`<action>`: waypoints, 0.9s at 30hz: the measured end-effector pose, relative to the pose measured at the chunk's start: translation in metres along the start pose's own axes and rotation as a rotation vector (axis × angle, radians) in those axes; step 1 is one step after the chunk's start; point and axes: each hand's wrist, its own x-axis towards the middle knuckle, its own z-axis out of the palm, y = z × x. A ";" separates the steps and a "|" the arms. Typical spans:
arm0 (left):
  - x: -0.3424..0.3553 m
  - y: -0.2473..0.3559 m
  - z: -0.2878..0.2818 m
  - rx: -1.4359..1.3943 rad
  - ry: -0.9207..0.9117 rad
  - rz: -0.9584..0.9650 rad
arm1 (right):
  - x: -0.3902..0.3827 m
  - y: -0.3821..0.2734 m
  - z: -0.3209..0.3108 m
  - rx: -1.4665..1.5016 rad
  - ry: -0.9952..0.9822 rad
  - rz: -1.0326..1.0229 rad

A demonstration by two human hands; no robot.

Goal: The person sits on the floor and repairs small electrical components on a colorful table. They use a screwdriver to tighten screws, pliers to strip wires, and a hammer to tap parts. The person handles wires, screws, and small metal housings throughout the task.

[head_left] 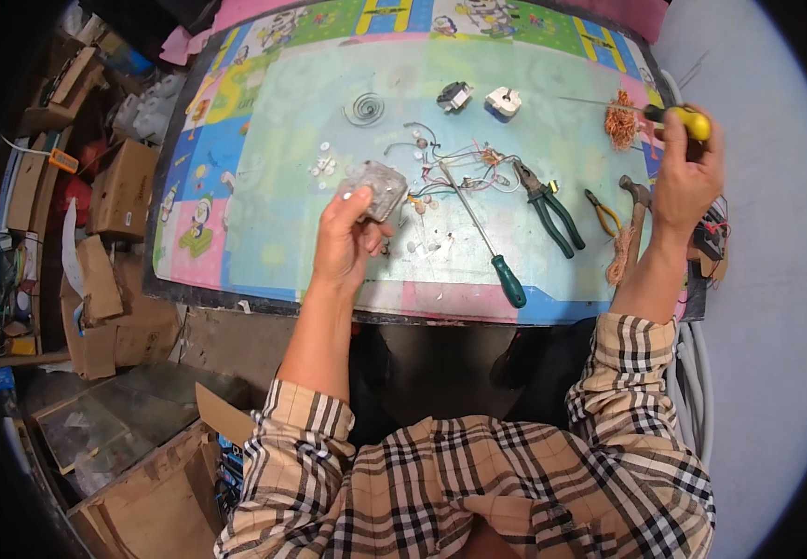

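Note:
My left hand [347, 235] grips a small, boxy, greyish see-through housing [380, 194] above the middle of the table. Held up at the right is a screwdriver [690, 123] with a yellow and black handle, my right hand [687, 182] closed round it. Its thin shaft points left, apart from the housing. Loose wires [492, 156] and small parts lie just right of the housing. A green-handled screwdriver [508, 279] and green-handled combination pliers [552, 219] rest between my hands. White discs [324, 160] are scattered left of the housing.
On the patterned table cover [273, 233] are a flat spiral spring [364, 109], a black and silver part [454, 96], a white part [503, 103] and a copper wire bundle [619, 126]. Small yellow pliers [603, 214] and a hammer [636, 200] lie near my right forearm. Cardboard boxes [124, 191] stand left.

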 end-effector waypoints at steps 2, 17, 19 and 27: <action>0.000 -0.003 0.001 -0.020 -0.043 -0.024 | 0.001 -0.016 -0.002 0.108 0.082 0.030; -0.006 -0.011 0.011 0.086 -0.100 -0.119 | -0.004 -0.094 -0.061 0.238 0.190 -0.073; -0.006 -0.011 0.017 0.136 -0.087 -0.087 | -0.006 -0.097 -0.069 0.319 0.212 -0.115; -0.007 -0.010 0.022 0.401 -0.077 0.080 | 0.002 -0.102 -0.072 0.292 0.121 -0.192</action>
